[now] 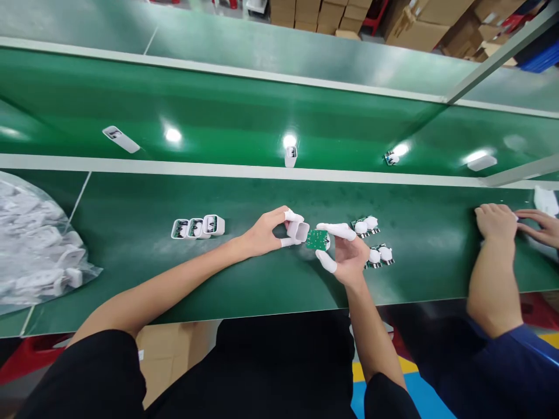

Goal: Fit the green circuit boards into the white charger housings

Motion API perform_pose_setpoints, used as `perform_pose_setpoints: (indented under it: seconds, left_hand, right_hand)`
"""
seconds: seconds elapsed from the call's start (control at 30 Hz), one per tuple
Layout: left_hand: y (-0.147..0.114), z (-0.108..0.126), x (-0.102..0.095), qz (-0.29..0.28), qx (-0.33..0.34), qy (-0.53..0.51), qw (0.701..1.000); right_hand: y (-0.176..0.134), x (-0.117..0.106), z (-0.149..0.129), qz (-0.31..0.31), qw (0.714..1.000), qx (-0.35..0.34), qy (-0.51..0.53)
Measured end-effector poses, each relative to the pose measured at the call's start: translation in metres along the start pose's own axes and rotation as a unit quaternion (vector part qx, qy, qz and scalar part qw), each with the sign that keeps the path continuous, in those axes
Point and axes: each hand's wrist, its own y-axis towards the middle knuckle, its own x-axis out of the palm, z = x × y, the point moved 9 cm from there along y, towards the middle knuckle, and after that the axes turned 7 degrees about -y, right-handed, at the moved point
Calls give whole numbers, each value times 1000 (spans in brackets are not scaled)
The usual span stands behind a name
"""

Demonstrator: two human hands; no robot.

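Between thumb and fingers, my left hand (266, 233) grips a small white plastic housing (299, 230), its open end turned right. My right hand (347, 250) pinches a green circuit board (317, 240) by its edges, right at the housing's mouth. Whether the board's edge is inside the housing or just touching it, I cannot tell. White finger cots cover fingertips on both hands. Close to my right hand lie circuit boards with round white parts, some behind (365, 226) and some beside it (379, 256). Three filled white housings (198, 226) stand in a row to the left.
A clear bag of white parts (39, 244) lies at the far left. On the green conveyor strip (227, 128) beyond the white rail sit scattered housings (121, 139) and a board (392, 157). A co-worker's hands (495, 221) rest at the right. Cardboard boxes (323, 14) stand behind.
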Motion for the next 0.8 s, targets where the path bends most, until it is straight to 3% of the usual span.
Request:
perform_pose_setpoints:
  seconds: [0.17,0.3,0.43,0.63,0.8]
  left_hand:
    - [-3,4,-6,45,7,13,999]
    - [-10,-19,-8,87,-94,-73,989]
    - [-16,-31,-2,75,-160,-111,978]
    - [-12,-2,12,-50,-59,53,996]
    - [-11,6,17,-68,4,129,989]
  right_hand:
    - [-1,-4,-2,30,999,0,-24]
    - [1,-2,-4,30,999,4,-23]
    - [0,2,-3,21,1000,17,-11]
    - [-2,1,-2,44,999,23,-2]
    - [-3,1,-2,49,998,15,-21]
